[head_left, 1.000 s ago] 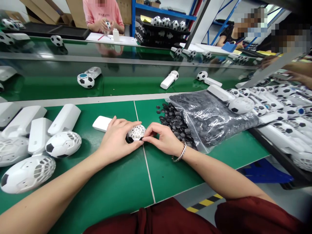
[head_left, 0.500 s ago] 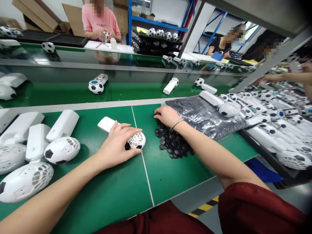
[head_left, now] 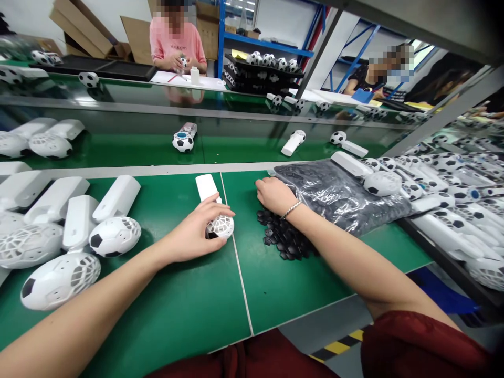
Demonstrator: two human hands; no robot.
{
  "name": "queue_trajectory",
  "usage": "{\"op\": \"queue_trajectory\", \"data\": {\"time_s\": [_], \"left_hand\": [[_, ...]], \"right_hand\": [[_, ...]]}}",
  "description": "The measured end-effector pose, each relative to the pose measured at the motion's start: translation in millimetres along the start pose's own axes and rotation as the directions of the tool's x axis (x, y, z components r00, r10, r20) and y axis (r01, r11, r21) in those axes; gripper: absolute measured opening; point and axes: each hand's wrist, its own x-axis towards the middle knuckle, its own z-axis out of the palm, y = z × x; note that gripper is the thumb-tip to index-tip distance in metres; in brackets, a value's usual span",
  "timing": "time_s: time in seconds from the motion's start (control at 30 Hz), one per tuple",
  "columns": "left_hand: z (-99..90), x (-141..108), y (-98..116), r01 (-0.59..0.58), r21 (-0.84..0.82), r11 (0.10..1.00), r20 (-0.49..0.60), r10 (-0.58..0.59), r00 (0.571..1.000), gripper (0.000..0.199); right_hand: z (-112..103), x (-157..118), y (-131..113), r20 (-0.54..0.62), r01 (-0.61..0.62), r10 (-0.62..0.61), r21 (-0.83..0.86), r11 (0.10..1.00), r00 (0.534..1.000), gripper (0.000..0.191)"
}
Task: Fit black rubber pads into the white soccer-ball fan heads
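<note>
My left hand [head_left: 199, 228] is closed around the round head of a white soccer-ball-patterned housing [head_left: 221, 227], which rests on the green tabletop. Thumb and fingers wrap its sides, leaving part of the latticed face showing. The white handle [head_left: 206, 188] points away from me. At the far edge of a heap of small black angular pieces [head_left: 284, 236], my right hand [head_left: 276, 196] has its fingers curled together and pointing down. What lies between those fingertips is too small to make out. A silvery bracelet circles my right wrist.
Several similar white housings [head_left: 116, 236] lie at the left. A plastic bag of dark pieces [head_left: 326, 191] sits behind the heap, and more housings crowd a black tray [head_left: 427, 244] at the right. Beyond runs a green belt [head_left: 240, 144] with scattered housings. People sit across it.
My left hand has turned the housing, so its handle swings from pointing left to pointing away. My right hand remains by the black heap. The belt's housings have shifted right.
</note>
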Motion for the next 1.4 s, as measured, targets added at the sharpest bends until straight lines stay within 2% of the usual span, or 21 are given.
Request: {"op": "queue_trajectory", "data": {"time_s": [0.07,0.13,0.17,0.23,0.3,0.37,0.4,0.5,0.63,0.7,0.8,0.87,0.93,1.0,1.07,1.13,1.27,1.4], "left_hand": [[-2.8,0,-1,0.006,-0.003,1.000,0.001,-0.006,1.000,0.041],[-2.8,0,0,0.013,-0.004,1.000,0.001,-0.013,1.000,0.042],[-2.2,0,0,0.014,-0.007,1.000,0.002,-0.014,1.000,0.043],[-0.7,0,1,0.015,-0.014,1.000,0.003,-0.015,1.000,0.044],[0.5,0,0,0.017,-0.019,1.000,-0.004,-0.017,1.000,0.046],[1.2,0,-1,0.022,-0.020,1.000,-0.006,-0.022,1.000,0.048],[1.3,0,-1,0.024,-0.019,1.000,-0.005,-0.024,1.000,0.048],[1.1,0,-1,0.028,-0.014,1.000,0.001,-0.028,1.000,0.048],[-0.1,0,1,0.039,0.010,0.999,0.006,-0.039,0.999,0.048],[-0.4,0,2,0.041,0.020,0.999,0.008,-0.042,0.999,0.047],[-0.1,0,1,0.037,0.027,0.999,0.009,-0.037,0.999,0.046],[0.4,0,1,0.034,0.022,0.999,0.014,-0.035,0.999,0.045],[1.0,0,0,0.034,0.010,0.999,0.012,-0.034,0.999,0.044],[1.3,0,-1,0.035,0.002,0.999,0.010,-0.035,0.999,0.043],[1.3,0,-2,0.038,0.001,0.999,0.008,-0.038,0.999,0.043],[1.2,-1,-3,0.036,0.000,0.999,0.008,-0.036,0.999,0.044],[1.1,-1,-4,0.016,-0.016,1.000,0.001,-0.016,1.000,0.043],[0.2,-1,-1,-0.011,-0.052,0.999,0.022,0.013,1.000,0.044]], "right_hand": [[-4,-9,-3,-0.012,0.005,-0.003,0.105,0.995,1.000,0.013],[-7,-21,-11,-0.050,0.016,0.003,0.363,0.932,0.999,0.012],[-8,-26,-16,-0.071,0.024,0.015,0.516,0.856,0.997,0.012],[-10,-36,-26,-0.092,0.040,0.048,0.766,0.641,0.995,0.011],[-12,-43,-34,-0.081,0.044,0.057,0.875,0.483,0.995,0.015],[-15,-47,-39,-0.078,0.053,0.045,0.912,0.407,0.996,0.020],[-16,-48,-40,-0.080,0.061,0.030,0.912,0.406,0.996,0.019],[-15,-47,-38,-0.048,0.054,-0.025,0.871,0.487,0.999,0.005],[-6,-43,-27,0.069,-0.073,0.030,0.805,0.589,0.997,0.001],[-4,-41,-19,-0.001,-0.033,0.052,0.752,0.659,0.999,0.004],[-9,-42,-6,-0.185,0.035,0.104,0.622,0.782,0.977,0.007],[-15,-44,1,-0.202,-0.002,0.139,0.559,0.829,0.969,0.007],[-20,-46,4,-0.126,-0.037,0.121,0.524,0.851,0.985,0.007],[-24,-50,1,-0.006,-0.021,0.028,0.499,0.867,1.000,0.007],[-27,-55,-6,0.103,0.022,-0.076,0.449,0.893,0.992,0.006],[-29,-61,-16,0.171,0.067,-0.131,0.334,0.940,0.977,0.007],[-28,-71,-39,0.228,0.131,-0.136,0.037,0.991,0.964,0.011],[-20,-72,-46,0.185,0.154,-0.143,-0.044,0.987,0.972,0.019]]}}
